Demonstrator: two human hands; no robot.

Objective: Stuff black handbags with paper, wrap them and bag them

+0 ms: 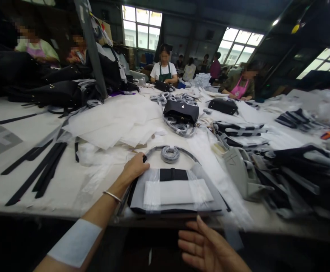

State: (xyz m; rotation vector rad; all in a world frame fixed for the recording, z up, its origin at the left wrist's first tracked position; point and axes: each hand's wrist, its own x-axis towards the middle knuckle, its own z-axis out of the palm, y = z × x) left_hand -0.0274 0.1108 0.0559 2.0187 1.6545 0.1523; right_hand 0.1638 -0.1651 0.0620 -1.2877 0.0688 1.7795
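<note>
A black handbag [173, 175] lies flat at the table's front edge, covered by a translucent sheet and a folded white paper packet [179, 192] under clear tape. Its handle arches away from me around a plastic-wrapped coil of strap [170, 154]. My left hand [135, 166] is closed at the bag's upper left corner, where the handle begins; its fingertips are partly hidden. A bangle and a pale patch show on that arm. Just off the bag's near edge, my right hand [207, 245] is held with palm turned inward, fingers stretched, holding nothing.
White sheets [116, 117] and black straps [44, 166] lie to the left. Another black handbag [181, 111] stands beyond. At right are a grey tape dispenser [241, 172] and piled wrapped black pieces [298, 166]. Several people work across the table, one in a green apron [165, 73].
</note>
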